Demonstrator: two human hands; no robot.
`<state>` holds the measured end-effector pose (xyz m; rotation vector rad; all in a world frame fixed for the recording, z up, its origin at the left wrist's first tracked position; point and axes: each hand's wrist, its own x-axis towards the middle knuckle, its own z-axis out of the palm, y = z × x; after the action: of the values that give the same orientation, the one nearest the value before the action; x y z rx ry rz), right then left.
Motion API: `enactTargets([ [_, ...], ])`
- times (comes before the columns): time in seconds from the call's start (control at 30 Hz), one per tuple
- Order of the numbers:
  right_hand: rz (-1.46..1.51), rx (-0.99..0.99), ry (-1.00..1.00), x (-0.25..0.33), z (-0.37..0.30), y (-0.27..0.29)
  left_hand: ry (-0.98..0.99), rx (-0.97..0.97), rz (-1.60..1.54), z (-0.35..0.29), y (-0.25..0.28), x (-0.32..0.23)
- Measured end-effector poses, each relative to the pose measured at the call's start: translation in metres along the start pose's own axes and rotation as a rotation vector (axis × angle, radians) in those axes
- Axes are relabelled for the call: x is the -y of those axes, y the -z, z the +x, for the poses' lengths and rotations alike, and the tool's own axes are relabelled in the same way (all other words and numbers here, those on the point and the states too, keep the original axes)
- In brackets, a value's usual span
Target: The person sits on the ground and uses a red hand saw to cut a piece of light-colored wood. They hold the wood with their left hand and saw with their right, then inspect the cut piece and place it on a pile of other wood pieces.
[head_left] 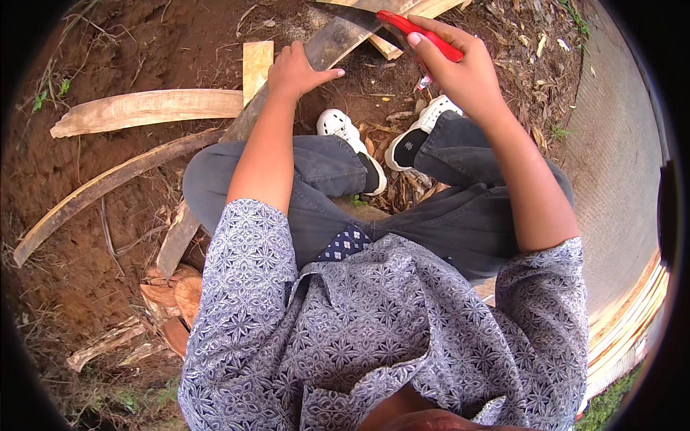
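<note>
My right hand (462,75) is wrapped round the red handle of a handsaw (431,36). Its dark blade runs leftward across the far end of a long plank (338,42), close to the top edge of the view. On that same plank lies my left hand (296,74), fingers toward its far side and thumb stretched out to the right, a short way left of the blade. The plank slants from the top right down under my left forearm and past my left knee; its lower end (176,241) shows beyond the trouser leg. The blade's tip is partly cut off by the picture's edge.
Left of me, a pale curved board (151,111) and a darker curved strip (108,176) lie on reddish soil. Cut wood chunks (176,294) sit by my left side. My white shoes (338,126) rest among dry leaves. A grey mat-like sheet (611,158) curves along the right.
</note>
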<state>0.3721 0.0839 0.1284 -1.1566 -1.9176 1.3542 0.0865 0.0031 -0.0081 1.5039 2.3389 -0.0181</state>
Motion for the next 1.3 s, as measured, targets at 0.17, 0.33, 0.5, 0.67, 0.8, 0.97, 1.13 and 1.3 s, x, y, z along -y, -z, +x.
enactTargets([
  [0.17,-0.02,-0.033,0.016,-0.003,-0.001,-0.003,0.032,-0.105,-0.133,0.036,-0.017,0.0],
  [0.33,-0.054,-0.01,0.028,0.009,-0.009,-0.002,0.108,-0.082,-0.113,0.052,-0.029,-0.002],
  [0.5,-0.065,-0.006,-0.015,0.014,-0.014,-0.002,0.141,-0.118,-0.117,0.051,-0.028,-0.011],
  [0.67,-0.027,-0.043,0.011,0.007,-0.02,-0.011,0.102,-0.206,-0.049,0.054,-0.038,-0.002],
  [0.8,-0.014,-0.05,-0.017,0.018,-0.014,-0.012,0.187,-0.082,-0.118,0.057,-0.03,-0.007],
  [0.97,-0.05,-0.048,-0.008,0.01,-0.014,-0.016,0.224,-0.015,-0.139,0.054,-0.022,-0.01],
  [1.13,-0.074,-0.069,-0.022,0.017,-0.019,-0.014,0.192,-0.092,-0.148,0.052,-0.02,-0.016],
  [1.3,-0.093,-0.019,-0.068,0.033,-0.04,0.001,0.203,-0.106,-0.134,0.053,-0.021,-0.012],
])
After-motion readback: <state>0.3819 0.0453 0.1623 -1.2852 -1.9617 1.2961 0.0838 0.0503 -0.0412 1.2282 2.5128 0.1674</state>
